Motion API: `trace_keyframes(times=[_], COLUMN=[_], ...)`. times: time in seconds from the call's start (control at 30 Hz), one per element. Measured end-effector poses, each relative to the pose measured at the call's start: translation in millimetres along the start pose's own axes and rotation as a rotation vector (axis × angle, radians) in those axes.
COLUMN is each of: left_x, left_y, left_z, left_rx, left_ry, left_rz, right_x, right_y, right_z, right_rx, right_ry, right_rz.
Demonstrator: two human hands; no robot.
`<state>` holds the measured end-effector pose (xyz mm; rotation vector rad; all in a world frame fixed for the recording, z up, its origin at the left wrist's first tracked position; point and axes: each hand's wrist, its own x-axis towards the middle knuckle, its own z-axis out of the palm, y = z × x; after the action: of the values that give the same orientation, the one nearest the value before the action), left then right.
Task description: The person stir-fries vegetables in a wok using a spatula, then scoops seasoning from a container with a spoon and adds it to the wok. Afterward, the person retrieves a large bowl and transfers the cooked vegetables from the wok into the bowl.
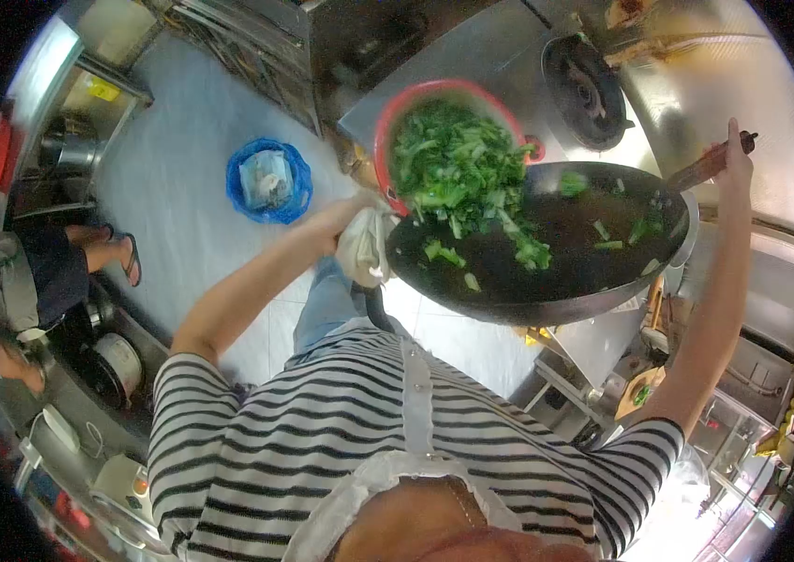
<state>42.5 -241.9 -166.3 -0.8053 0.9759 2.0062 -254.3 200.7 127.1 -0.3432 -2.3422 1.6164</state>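
Note:
A large dark wok (593, 272) is tilted in front of me, its left side over a red-rimmed basin (458, 84). Chopped leafy greens (462, 164) fill the basin and trail over the wok's lip; a few pieces cling inside the wok. My right hand (739, 159) is raised at the far right, its fingers closed round the wok's wooden handle (697, 170). At the wok's left rim, my left hand (352, 217) is closed on a pale folded cloth (366, 248); some of its fingers are hidden by the cloth.
A gas burner (586, 92) lies behind the wok on the steel counter (500, 47). On the floor to the left stands a blue-lined bin (270, 183). Another person's legs (102, 248) show at far left, near a pot (116, 365).

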Motion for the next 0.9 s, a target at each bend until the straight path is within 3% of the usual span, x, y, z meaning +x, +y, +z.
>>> trace_keyframes(times=[0.13,0.23,0.27,0.37,0.4,0.43,0.5,0.57,0.6,0.7,0.77,0.83,0.87,0.9], left_x=[-23.9,-10.0,-4.3,-4.1,-17.7,-31.3,-31.6,-8.8,-1.5,-16.5,-35.7,-13.0,-6.7,4.8], left_y=[6.2,-3.6,-18.6,-30.9,-26.2,-12.1,-5.8,-19.9,-33.9,-24.8,6.2,-6.3,-17.0,-22.9], left_z=[4.8,-1.7,4.1,8.1,10.9,12.8,13.4,5.9,6.3,5.5,5.3,-0.1,4.3,5.6], left_rx=[-0.13,-0.055,-0.083,-0.114,-0.117,-0.139,-0.149,-0.162,-0.137,-0.126,-0.146,-0.112,-0.011,0.089], left_ry=[-0.044,-0.054,-0.016,-0.049,-0.044,-0.087,-0.143,-0.114,-0.039,0.018,-0.132,-0.144,-0.071,0.001], left_rz=[0.049,-0.024,0.038,0.066,0.05,0.071,0.09,-0.028,0.06,0.166,0.163,0.179,0.114,0.063], right_x=[-32.0,-4.9,31.4,-22.9,-38.5,-13.7,-20.6,20.1,22.3,-23.9,-2.4,-44.0,-17.8,-34.3], right_y=[-39.0,-14.8,7.2,-30.6,-43.3,-50.5,-52.9,-3.9,12.7,-34.3,-43.4,-32.1,3.4,3.1], right_z=[9.5,-0.8,-13.9,5.1,-4.5,-11.4,-27.5,-49.5,-50.9,-43.2,-78.3,-50.5,-51.4,-35.1], right_rx=[0.005,-0.014,-0.079,-0.215,-0.224,-0.1,-0.117,-0.252,-0.11,-0.085,0.07,-0.328,-0.138,-0.249], right_ry=[0.056,-0.031,-0.043,0.024,-0.179,0.148,0.045,-0.062,-0.096,0.125,0.117,-0.038,-0.022,0.023], right_rz=[-0.005,0.017,0.01,0.042,-0.132,0.006,-0.021,-0.021,-0.083,0.05,0.028,-0.088,-0.104,-0.016])
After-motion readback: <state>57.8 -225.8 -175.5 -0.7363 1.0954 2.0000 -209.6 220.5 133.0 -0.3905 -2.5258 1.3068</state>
